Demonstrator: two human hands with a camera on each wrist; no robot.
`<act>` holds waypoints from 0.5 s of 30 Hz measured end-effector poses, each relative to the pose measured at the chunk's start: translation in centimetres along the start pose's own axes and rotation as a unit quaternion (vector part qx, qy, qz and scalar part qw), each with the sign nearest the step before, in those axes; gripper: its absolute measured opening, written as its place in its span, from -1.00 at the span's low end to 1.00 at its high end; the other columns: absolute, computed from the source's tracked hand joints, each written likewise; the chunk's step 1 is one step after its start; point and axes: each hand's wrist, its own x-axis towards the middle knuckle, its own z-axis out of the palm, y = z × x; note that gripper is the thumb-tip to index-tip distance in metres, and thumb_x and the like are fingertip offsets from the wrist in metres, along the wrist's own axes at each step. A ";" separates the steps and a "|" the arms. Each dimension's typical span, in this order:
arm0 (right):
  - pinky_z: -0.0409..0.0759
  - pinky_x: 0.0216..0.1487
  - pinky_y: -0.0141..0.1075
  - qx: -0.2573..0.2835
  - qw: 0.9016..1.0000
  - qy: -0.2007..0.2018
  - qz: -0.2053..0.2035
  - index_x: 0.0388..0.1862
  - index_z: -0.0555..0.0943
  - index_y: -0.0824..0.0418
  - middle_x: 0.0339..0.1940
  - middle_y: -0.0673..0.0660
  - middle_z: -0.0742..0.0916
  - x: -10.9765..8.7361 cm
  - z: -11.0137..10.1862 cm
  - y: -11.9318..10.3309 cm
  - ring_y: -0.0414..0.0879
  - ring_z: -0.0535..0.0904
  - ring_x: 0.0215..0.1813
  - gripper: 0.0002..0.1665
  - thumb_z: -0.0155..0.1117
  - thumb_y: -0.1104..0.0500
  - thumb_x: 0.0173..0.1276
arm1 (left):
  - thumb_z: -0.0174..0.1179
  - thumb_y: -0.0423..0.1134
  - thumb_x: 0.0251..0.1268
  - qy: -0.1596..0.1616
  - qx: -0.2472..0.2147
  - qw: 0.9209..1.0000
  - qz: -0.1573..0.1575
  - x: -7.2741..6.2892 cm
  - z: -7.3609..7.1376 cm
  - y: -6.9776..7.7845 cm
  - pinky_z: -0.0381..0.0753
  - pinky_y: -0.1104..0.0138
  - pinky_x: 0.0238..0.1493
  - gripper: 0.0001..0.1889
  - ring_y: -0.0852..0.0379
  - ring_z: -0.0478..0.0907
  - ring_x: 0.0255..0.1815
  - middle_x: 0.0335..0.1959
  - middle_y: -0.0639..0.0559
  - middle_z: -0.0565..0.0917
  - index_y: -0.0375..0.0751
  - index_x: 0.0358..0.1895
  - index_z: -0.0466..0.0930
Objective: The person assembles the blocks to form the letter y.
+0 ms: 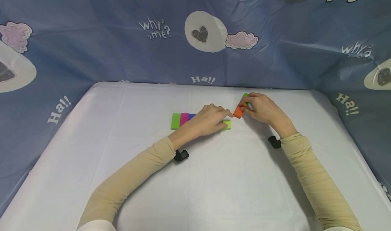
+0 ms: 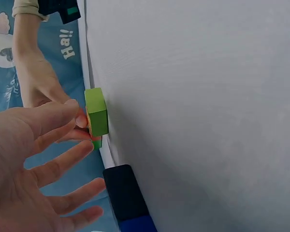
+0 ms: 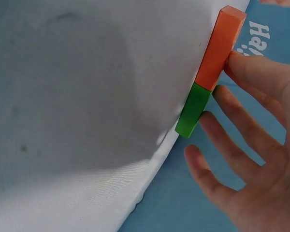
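Observation:
My left hand [image 1: 210, 119] is over a row of coloured blocks, its thumb at a lime block [image 1: 227, 124] and its index fingertip reaching toward an orange block [image 1: 238, 112]. Its fingers are spread and fairly straight in the left wrist view, beside the lime block [image 2: 96, 108]. With thumb and index finger, my right hand [image 1: 261, 108] pinches the orange block [image 3: 221, 48]. Against that block's end lies a green block [image 3: 193, 110], touched by another right fingertip. Green [image 1: 175, 121], magenta [image 1: 184, 118] and blue [image 1: 191, 116] blocks lie side by side; the left hand hides part of the row.
A black block [image 2: 123, 193] stands against a blue block [image 2: 137, 224] in the left wrist view. White cloth [image 1: 220, 176] covers the table, and a printed blue curtain [image 1: 146, 61] hangs behind its far edge. Each wrist wears a black camera [image 1: 181, 155].

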 end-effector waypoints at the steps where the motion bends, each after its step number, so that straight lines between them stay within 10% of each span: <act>1: 0.71 0.08 0.12 0.003 1.000 -0.003 0.001 0.03 0.82 0.13 0.00 0.20 0.82 0.0 0.0 0.0 0.16 0.75 0.00 -0.81 0.45 0.14 0.51 | 0.25 -0.03 0.62 0.000 0.001 1.000 -0.001 -0.1 0.1 0.0 0.56 -0.10 0.41 -0.62 -0.14 0.63 0.34 0.31 -0.03 0.74 0.06 0.38 0.65; 15: 0.69 0.17 0.16 0.011 1.000 -0.014 0.007 0.08 0.83 0.16 0.06 0.23 0.82 -0.1 -0.4 -0.1 0.20 0.75 0.08 -0.76 0.44 0.14 0.51 | 0.35 0.04 0.54 -0.006 0.036 0.999 -0.015 -0.5 0.5 0.4 0.59 -0.05 0.32 -0.61 -0.15 0.63 0.22 0.23 -0.05 0.73 0.10 0.32 0.66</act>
